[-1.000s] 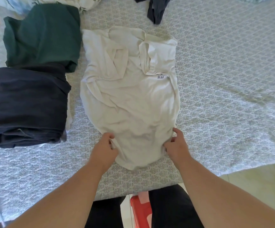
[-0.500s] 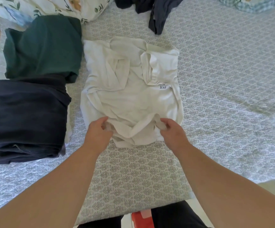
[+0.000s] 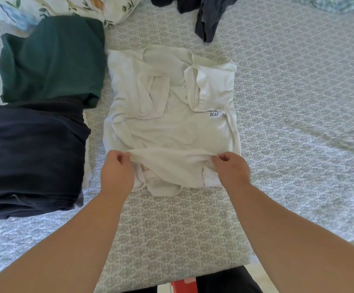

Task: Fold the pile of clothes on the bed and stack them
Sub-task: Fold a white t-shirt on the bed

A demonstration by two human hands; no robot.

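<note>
A white T-shirt point(image 3: 172, 115) with a small "BEAR" print lies on the patterned bedsheet point(image 3: 172, 229), its sleeves folded in. My left hand point(image 3: 117, 172) and my right hand point(image 3: 231, 172) each pinch a corner of its bottom hem, which is lifted and partly doubled over the shirt's lower body. Left of the shirt sit a folded dark navy stack point(image 3: 30, 157) and behind it a folded dark green garment point(image 3: 51, 60). A loose dark garment point(image 3: 208, 15) lies unfolded at the far top of the bed.
A floral pillow point(image 3: 66, 7) lies at the top left and a blue checked fabric point(image 3: 337, 3) at the top right. The bed's near edge runs below my forearms, with a red object point(image 3: 183, 287) on the floor there.
Both hands have carried the shirt's bottom hem up and away from me, folding the lower part over the body. The view has tilted up, showing more of the bed's far end.
</note>
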